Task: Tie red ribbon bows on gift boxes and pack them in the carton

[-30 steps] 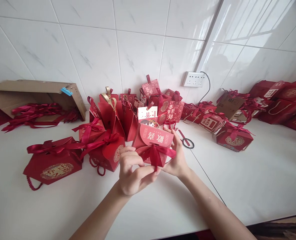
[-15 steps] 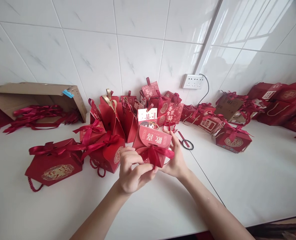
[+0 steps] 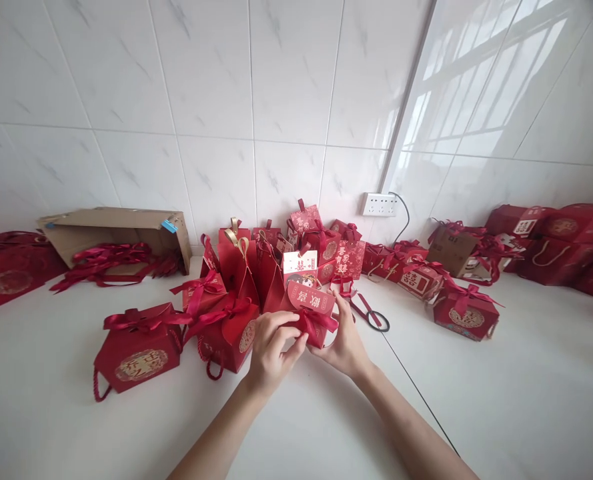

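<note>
A small red gift box [image 3: 307, 308] with a pink flap and a red ribbon bow [image 3: 312, 321] is held just above the white counter [image 3: 76, 427]. My left hand [image 3: 272, 350] pinches the ribbon at the box's front with curled fingers. From the right side, my right hand [image 3: 345, 340] grips the same box, its fingers wrapped round the edge. Red boxes with bows [image 3: 229, 327] stand directly left of and behind the held box.
Many red gift boxes and bags crowd the back corner [image 3: 321, 243] and the right wall [image 3: 551, 243]. A larger red box [image 3: 139, 347] sits at the left. A cardboard box [image 3: 121, 230] spills red ribbons. Scissors [image 3: 371, 315] lie beside my right hand. A wall socket [image 3: 379, 204] is behind.
The camera tilted up and pulled back, so everything sits lower and smaller in view. Both hands moved the box a little farther away, closer to the pile, and kept their grip.
</note>
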{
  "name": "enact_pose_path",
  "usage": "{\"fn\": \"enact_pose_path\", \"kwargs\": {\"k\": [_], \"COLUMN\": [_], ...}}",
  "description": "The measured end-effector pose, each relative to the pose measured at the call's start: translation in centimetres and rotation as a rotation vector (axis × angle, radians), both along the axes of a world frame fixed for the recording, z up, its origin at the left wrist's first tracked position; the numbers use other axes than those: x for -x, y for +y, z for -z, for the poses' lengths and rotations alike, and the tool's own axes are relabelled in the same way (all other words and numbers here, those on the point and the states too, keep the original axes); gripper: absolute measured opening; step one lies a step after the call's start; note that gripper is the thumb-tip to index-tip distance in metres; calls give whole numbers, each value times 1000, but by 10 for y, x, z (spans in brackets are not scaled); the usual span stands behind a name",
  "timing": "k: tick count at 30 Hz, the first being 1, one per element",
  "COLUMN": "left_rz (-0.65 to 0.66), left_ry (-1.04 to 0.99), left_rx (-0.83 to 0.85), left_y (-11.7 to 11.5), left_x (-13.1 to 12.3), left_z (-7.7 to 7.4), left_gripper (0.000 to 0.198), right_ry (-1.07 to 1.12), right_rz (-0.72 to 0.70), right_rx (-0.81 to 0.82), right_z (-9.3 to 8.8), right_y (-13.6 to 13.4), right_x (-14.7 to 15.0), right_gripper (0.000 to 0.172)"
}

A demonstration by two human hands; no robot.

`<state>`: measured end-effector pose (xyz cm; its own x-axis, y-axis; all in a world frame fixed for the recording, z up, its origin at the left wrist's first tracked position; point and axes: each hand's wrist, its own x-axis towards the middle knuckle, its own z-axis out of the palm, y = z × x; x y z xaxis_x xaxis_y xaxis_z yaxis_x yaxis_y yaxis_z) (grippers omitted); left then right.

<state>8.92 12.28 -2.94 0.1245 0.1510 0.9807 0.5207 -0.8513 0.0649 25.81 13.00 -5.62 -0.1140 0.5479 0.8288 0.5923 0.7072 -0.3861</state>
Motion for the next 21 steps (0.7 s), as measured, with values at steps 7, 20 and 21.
{"fn": "enact_pose_path", "kwargs": {"k": [7,20,21], "left_rz": [-40,-18,-17], "left_ry": [-8,-2,-1], "left_rx": [2,1,1], "left_y": [4,3,3], "left_x": [-1,-1,-1], "left_z": [5,6,6], "left_gripper": [11,10,10], "right_ry": [-29,-63,-62], "right_rz": [69,86,82], "right_rx": [-19,-54,-51], "right_z": [3,2,1], "right_y": [3,1,1], "right_x": [0,3,3], "right_gripper": [99,95,94]}}
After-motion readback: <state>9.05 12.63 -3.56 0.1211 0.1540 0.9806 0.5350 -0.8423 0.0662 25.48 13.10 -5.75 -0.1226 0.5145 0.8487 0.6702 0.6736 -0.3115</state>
